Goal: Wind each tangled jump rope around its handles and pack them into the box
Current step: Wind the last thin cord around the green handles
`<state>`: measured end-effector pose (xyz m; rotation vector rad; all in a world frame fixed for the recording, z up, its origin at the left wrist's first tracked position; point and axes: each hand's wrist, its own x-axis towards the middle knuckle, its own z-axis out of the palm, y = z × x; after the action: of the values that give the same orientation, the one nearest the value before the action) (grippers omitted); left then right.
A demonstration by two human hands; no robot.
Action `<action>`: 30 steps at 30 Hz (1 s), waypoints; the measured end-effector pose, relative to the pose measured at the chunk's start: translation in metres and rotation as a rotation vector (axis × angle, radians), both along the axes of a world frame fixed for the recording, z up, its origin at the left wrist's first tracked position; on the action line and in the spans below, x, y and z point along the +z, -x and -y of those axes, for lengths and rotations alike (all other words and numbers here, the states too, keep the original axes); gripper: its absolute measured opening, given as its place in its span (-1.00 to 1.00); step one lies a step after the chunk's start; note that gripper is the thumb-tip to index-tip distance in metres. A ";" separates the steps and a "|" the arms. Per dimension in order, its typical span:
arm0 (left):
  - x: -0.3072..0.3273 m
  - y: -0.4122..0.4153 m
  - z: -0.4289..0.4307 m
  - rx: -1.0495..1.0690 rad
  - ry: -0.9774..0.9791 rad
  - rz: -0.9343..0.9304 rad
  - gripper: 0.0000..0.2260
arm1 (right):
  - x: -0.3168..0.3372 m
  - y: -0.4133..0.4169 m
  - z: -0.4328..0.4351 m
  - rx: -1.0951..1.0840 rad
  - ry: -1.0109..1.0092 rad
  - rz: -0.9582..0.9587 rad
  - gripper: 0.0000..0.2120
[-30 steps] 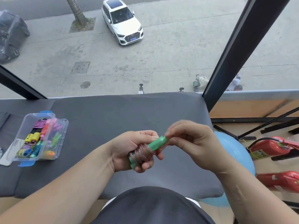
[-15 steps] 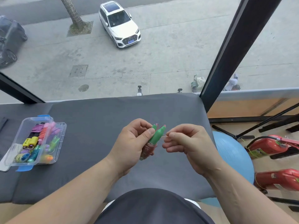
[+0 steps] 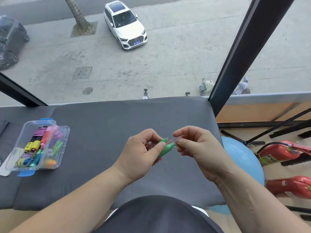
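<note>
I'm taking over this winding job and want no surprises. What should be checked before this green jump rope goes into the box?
1. Left hand grips the green handles together: ok.
2. Right hand pinches the rope near the handle tips: ok.
3. Rope fully wound, no slack: not ok, a loose loop shows between the tips and the right hand.
4. Rope end secured: cannot tell, the right hand hides it.
5. Box open, on the mat to the left: ok.
6. Free room in the box: cannot tell, wound ropes crowd it.
</note>
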<state>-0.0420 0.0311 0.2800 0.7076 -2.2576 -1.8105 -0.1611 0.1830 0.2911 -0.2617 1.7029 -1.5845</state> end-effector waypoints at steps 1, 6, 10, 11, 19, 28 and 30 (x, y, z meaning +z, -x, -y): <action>0.000 0.001 0.001 -0.025 0.062 -0.009 -0.84 | 0.000 -0.001 0.001 0.000 -0.009 -0.031 -0.81; -0.003 0.001 0.009 -0.119 0.243 -0.014 -0.89 | -0.004 -0.001 -0.001 0.073 -0.121 -0.357 -0.85; -0.003 0.002 0.012 -0.156 0.444 -0.063 -0.87 | -0.011 -0.007 0.002 0.080 -0.239 -0.744 -0.89; -0.003 0.002 0.013 -0.163 0.508 -0.085 -0.85 | -0.012 -0.008 0.003 0.068 -0.247 -0.810 -0.89; 0.000 0.007 0.012 -0.134 0.498 -0.115 -0.79 | -0.015 -0.015 0.008 0.017 -0.160 -1.085 -0.80; 0.006 0.020 -0.005 0.238 -0.157 0.002 -0.80 | -0.015 -0.021 0.018 -0.113 -0.075 -0.761 -0.78; 0.006 0.020 -0.006 0.248 -0.175 -0.009 -0.84 | -0.011 -0.019 0.018 -0.096 -0.053 -0.575 -0.80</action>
<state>-0.0619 0.0368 0.2860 0.9594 -1.9216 -1.8969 -0.1418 0.1651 0.2801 -0.6676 2.2131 -1.6274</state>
